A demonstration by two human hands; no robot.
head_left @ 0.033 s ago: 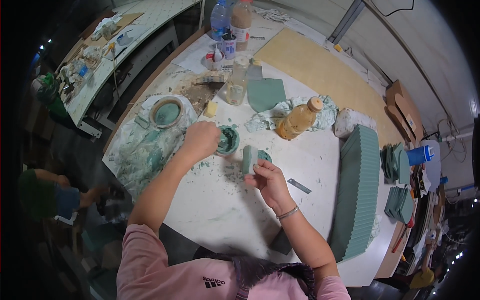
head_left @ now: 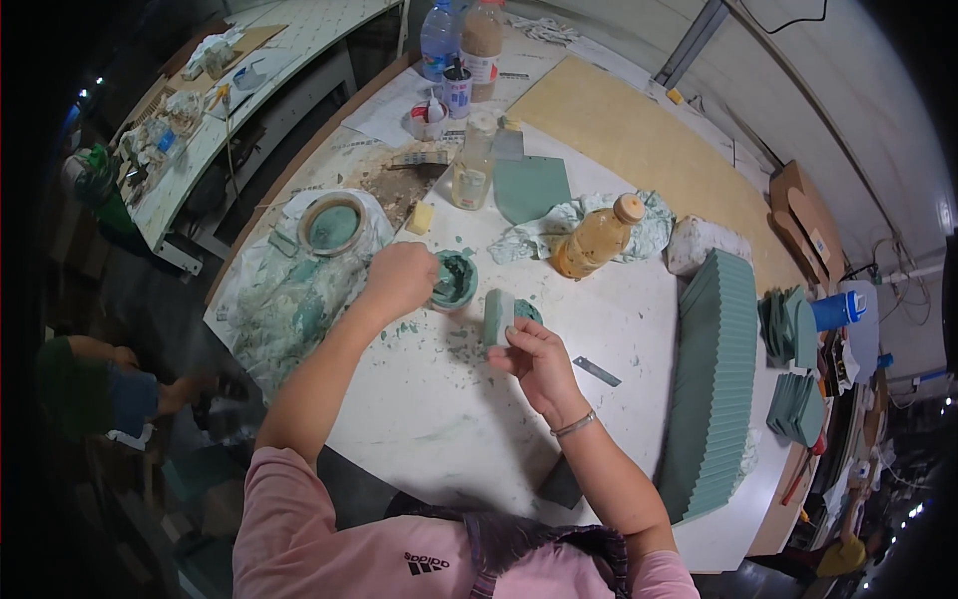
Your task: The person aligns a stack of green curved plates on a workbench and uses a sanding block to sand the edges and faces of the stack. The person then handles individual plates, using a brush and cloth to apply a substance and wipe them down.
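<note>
My left hand (head_left: 402, 280) is closed in a fist at the left rim of a small cup (head_left: 460, 292) of dark green paste. Whatever its fingers hold, if anything, is hidden. Between the thumb and fingers of my right hand (head_left: 539, 364) stands a pale green block (head_left: 499, 317), upright, just right of the cup. Behind the block, some green paste (head_left: 528, 311) shows. Green crumbs (head_left: 464, 344) are scattered on the white tabletop (head_left: 419, 399) around the cup. A thin metal blade (head_left: 597, 371) lies right of my right hand.
A plastic-wrapped bundle (head_left: 289, 299) and a round tub (head_left: 332, 225) of green paste sit left. Beyond the cup are a yellow sponge piece (head_left: 420, 218), a clear bottle (head_left: 473, 165) and an amber bottle (head_left: 599, 238) leaning on a rag. A long row of stacked green pieces (head_left: 711, 389) stands right.
</note>
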